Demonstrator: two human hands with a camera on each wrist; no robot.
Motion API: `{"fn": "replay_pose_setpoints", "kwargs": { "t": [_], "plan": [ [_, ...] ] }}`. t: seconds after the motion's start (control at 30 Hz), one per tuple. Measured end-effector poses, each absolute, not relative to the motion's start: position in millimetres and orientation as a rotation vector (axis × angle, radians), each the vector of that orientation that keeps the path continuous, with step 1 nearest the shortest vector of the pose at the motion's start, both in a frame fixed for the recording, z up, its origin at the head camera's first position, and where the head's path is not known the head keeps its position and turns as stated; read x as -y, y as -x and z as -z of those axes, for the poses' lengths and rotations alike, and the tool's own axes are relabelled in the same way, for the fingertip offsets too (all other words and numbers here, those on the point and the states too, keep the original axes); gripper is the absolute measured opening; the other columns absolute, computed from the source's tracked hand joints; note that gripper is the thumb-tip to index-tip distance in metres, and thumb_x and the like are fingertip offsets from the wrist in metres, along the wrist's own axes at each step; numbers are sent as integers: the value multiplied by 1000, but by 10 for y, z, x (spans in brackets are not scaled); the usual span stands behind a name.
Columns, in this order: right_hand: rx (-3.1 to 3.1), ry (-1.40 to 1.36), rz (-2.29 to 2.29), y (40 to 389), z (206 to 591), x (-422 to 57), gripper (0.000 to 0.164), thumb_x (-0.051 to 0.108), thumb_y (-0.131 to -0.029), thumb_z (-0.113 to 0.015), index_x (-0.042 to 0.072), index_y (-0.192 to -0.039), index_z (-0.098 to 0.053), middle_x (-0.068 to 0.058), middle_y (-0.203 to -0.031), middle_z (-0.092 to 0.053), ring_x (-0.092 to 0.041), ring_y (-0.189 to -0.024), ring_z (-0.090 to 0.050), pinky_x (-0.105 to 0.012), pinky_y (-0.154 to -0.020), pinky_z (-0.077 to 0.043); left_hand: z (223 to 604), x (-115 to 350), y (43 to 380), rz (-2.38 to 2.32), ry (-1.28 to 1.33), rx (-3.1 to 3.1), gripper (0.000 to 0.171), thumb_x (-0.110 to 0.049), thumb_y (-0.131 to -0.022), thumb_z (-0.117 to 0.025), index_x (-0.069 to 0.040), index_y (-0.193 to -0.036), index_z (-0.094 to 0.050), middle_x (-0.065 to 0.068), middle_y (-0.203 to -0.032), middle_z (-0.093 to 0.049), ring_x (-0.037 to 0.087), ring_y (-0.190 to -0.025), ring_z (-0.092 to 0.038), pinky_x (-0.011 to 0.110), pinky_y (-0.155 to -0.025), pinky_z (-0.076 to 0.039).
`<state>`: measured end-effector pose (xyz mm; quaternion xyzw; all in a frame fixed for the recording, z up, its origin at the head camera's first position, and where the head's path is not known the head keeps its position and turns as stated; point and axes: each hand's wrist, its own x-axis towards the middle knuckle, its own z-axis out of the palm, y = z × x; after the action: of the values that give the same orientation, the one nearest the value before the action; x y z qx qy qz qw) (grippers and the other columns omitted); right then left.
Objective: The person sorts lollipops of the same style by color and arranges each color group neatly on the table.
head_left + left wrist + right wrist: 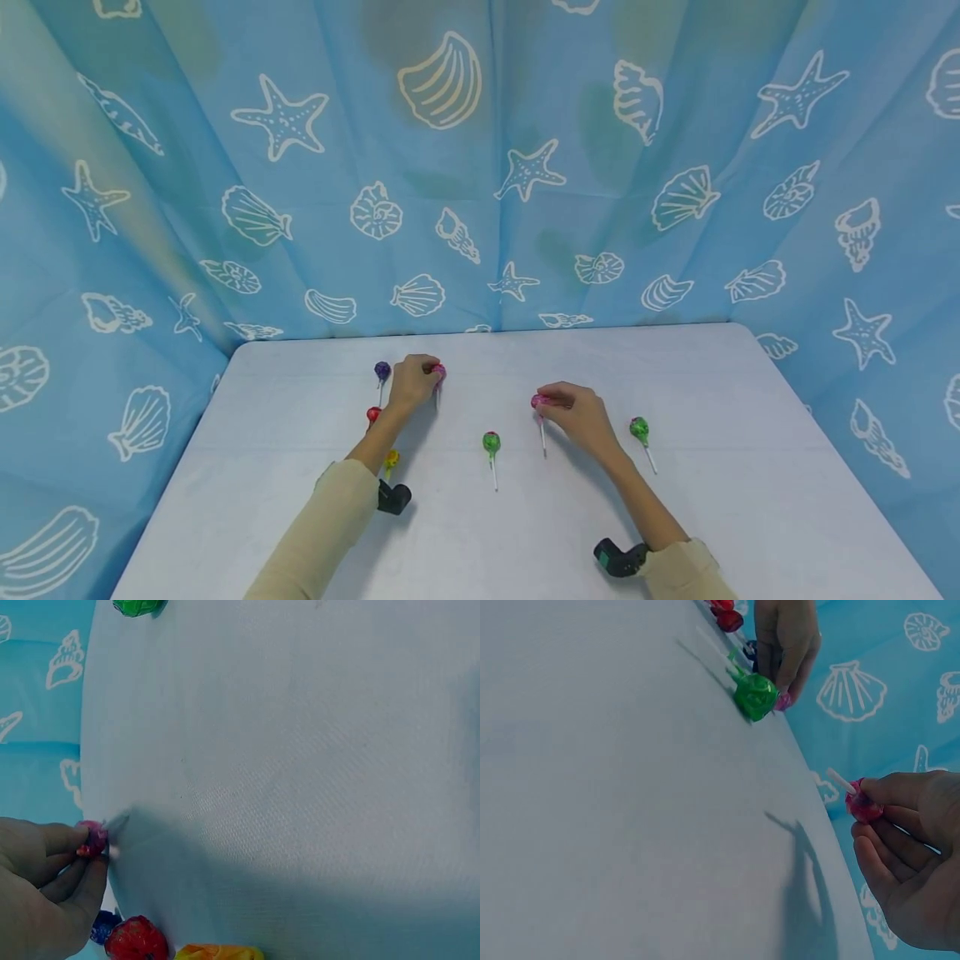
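Note:
My left hand (412, 385) pinches the wrapped head of a pink lollipop (439, 373) at the far left part of the table, its white stick pointing toward me. In the left wrist view, thumb and fingertips meet around this pink head (93, 838). Further right, my right hand (583, 415) holds a second pink lollipop (537, 401) by its head. The right wrist view shows that pink lollipop (864, 802) between thumb and fingers, raised over the table, its shadow lying apart from it. Between the hands lies a green lollipop (491, 442), stick toward me.
Along the left forearm lie a purple lollipop (382, 371), a red lollipop (373, 413) and a yellow lollipop (392, 459), partly covered by the arm. Another green lollipop (640, 429) lies right of the right hand. A blue shell-print curtain (465, 183) hangs behind the white table (300, 517).

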<state>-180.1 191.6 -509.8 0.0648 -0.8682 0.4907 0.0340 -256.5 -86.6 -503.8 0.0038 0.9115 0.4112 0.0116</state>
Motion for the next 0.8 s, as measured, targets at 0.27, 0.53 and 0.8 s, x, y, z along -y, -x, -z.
{"fn": "replay_pose_setpoints", "kwargs": {
  "t": [0.27,0.53,0.8],
  "plan": [
    [2668,-163,-1575,2108,5073,-1596,23,10,-90,-75,4,-112,-74,-8,-104,-73,-23,-97,-70,-37,-88,-56,5033,874,2551,-1279,-7,-2827,27,-4,-98,-61,3,-123,-67,19,-120,-66,33,-115,-60,43,-99,-49],
    [2686,-113,-1598,2345,5045,-1265,20,11,-90,-74,5,-109,-75,-7,-103,-73,-22,-96,-69,-36,-87,-56,4973,870,2535,-1267,-9,-2818,27,-4,-98,-61,4,-124,-66,19,-119,-67,32,-111,-61,42,-99,-49],
    [2723,-110,-1556,2539,5122,-1011,19,10,-90,-74,4,-108,-75,-8,-104,-73,-24,-99,-67,-34,-86,-56,4978,872,2555,-1260,-4,-2820,27,-4,-98,-62,4,-123,-67,18,-118,-67,30,-107,-62,40,-96,-51]
  ]
}}
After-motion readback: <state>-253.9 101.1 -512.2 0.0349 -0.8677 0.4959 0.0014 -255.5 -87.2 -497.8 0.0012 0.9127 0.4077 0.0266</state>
